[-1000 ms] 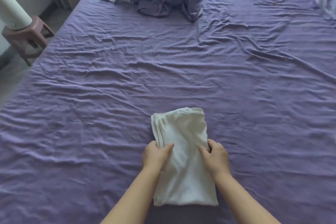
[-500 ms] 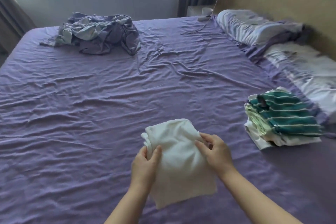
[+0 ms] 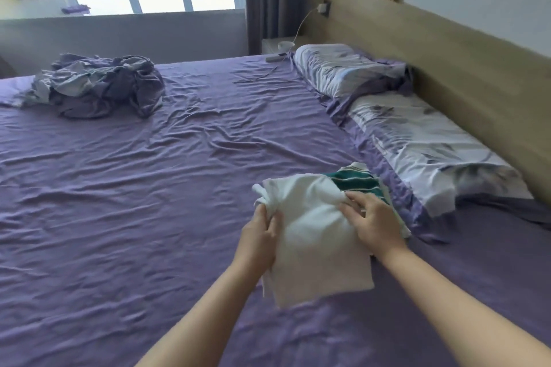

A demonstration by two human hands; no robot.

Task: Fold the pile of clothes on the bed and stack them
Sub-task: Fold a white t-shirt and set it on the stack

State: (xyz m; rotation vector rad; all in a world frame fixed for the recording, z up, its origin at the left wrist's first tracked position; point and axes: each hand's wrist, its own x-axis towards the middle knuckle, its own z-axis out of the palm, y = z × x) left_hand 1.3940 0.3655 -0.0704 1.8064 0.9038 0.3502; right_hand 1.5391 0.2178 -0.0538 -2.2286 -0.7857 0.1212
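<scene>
Above the bed (image 3: 149,202), both hands' fingers (image 3: 351,202) grip the folded white garment (image 3: 316,235) (striped stack (image 3: 354,183) behind).

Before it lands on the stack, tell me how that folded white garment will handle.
Probably floppy: the folded white garment sags below the left hand and right hand, its lower edge drooping. Likely light, since fingertip grips carry it. The folds may slip open; layers already fan out at its upper left corner, near the green striped garment.

hands: left (image 3: 258,240) and right (image 3: 372,222) grip folded white garment (image 3: 316,235) | above striped stack (image 3: 356,183) | purple bed (image 3: 149,202)
</scene>
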